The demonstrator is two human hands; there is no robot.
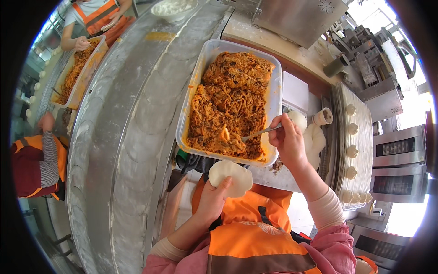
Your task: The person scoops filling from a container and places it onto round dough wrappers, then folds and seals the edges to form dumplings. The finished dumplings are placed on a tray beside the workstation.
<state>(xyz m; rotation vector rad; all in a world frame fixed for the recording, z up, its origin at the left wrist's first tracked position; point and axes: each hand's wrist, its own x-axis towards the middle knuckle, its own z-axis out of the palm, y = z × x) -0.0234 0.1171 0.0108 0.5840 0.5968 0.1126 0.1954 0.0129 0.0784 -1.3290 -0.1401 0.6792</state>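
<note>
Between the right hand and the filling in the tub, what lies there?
The slim handle of a metal utensil, in the grip of the right hand; its far end is covered by filling. The head view shows this.

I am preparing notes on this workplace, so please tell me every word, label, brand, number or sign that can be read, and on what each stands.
No text can be read here.
Orange apron of the wearer: pale print, too faint and blurred to read.
Steel box at the top: a dark star-like pattern, not lettering.
</note>
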